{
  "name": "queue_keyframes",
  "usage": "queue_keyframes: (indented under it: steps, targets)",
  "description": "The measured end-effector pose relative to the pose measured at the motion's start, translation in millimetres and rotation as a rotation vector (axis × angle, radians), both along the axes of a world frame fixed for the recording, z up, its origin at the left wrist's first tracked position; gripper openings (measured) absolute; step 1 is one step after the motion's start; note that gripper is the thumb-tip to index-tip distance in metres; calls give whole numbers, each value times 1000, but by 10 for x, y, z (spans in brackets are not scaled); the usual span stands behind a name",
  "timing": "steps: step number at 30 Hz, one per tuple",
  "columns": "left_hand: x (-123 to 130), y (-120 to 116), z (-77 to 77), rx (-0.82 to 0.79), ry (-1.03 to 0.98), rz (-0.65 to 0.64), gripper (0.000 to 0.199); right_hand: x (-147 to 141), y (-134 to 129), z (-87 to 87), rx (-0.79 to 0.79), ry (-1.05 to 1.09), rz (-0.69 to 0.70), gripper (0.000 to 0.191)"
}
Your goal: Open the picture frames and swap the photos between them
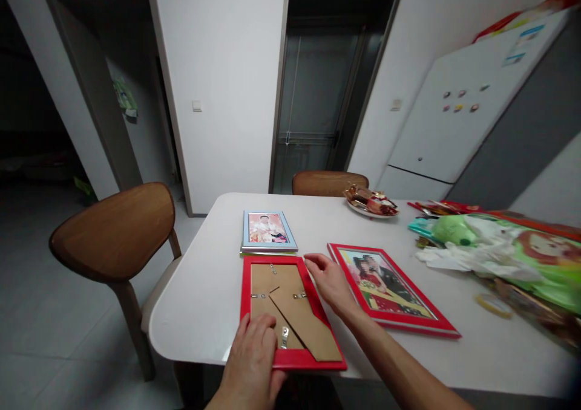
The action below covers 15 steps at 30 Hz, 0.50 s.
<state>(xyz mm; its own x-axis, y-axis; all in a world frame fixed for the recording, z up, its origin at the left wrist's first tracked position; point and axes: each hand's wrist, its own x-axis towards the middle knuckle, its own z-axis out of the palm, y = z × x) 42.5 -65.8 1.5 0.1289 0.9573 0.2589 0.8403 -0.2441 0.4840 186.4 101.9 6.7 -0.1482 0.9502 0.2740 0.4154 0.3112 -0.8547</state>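
Observation:
A red picture frame [309,358] lies face down at the table's near edge, its brown backing board and stand flap upward. Small metal clips sit along the backing's sides. My left hand [254,352] is closed on the frame's near left corner, fingers on top and thumb at the near edge. With fingers bent together, my right hand [330,282] grips the far right corner. Just beyond is a light blue picture frame [246,231] with a photo facing up, stacked on something thin. Right of my right hand, a larger red picture frame [399,320] shows a photo of two people.
On the white table [200,301] are a plate of snacks [372,203], a tape roll [494,305] and green and white plastic bags [490,240] at the right. Wooden chairs stand left [113,228] and behind [330,183]. A fridge [436,101] is at the back right.

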Motion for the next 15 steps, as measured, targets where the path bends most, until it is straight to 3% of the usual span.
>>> queue_keyframes:
  steps: [3,7,8,12,15]
  targets:
    - [-15,-18,169,52,-213,37,19,166,-336,-24,-286,503,-70,29]
    - [161,9,334,78,-620,66,9,-83,-908,-81,-724,876,294,30]
    - [223,26,345,82,-702,49,9,-174,-1009,-82,-793,960,318,31]
    - [417,143,384,104,-782,20,16,-299,-1098,-22,-784,1214,257,19]
    - [521,276,514,116,-784,36,46,-87,-936,30,-695,1188,85,19]
